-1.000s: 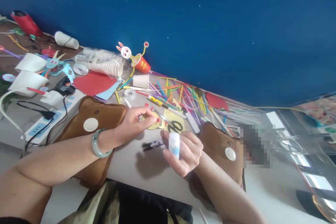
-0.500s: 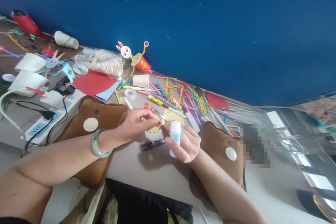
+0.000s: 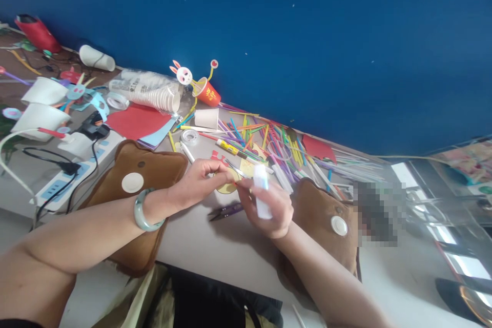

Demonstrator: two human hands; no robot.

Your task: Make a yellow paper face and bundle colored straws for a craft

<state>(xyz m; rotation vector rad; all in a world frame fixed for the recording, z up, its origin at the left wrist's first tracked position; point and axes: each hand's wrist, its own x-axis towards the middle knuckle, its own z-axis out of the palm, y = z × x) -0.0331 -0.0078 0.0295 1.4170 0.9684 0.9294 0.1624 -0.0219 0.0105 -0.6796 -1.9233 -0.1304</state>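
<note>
While the left hand [image 3: 205,179] keeps its thumb and forefinger narrowly together, I cannot tell whether anything small is caught between them. The right hand [image 3: 271,207] curls around a white bottle [image 3: 263,192], tilted and blurred, and its own fingertips come right up to the left's. Such close work probably goes best with a light pinch, steady wrists and the bottle tucked firmly into the palm, so that it does not knock the other fingers.

Beneath the fingertips, about midway between the near and far edges of the tabletop [image 3: 192,246], is a yellow paper disc [image 3: 226,188], partly hidden; keeping it flat seems wise. Dark snips [image 3: 226,211] lie closer to the near edge, partly covered by the right hand, so their points deserve care. A left cushion [image 3: 161,164] and a right cushion [image 3: 309,207], both brown, flank the hands. Coloured straws [image 3: 246,133] spread towards the far edge, where a red cup [image 3: 209,93] stands tilted.
</note>
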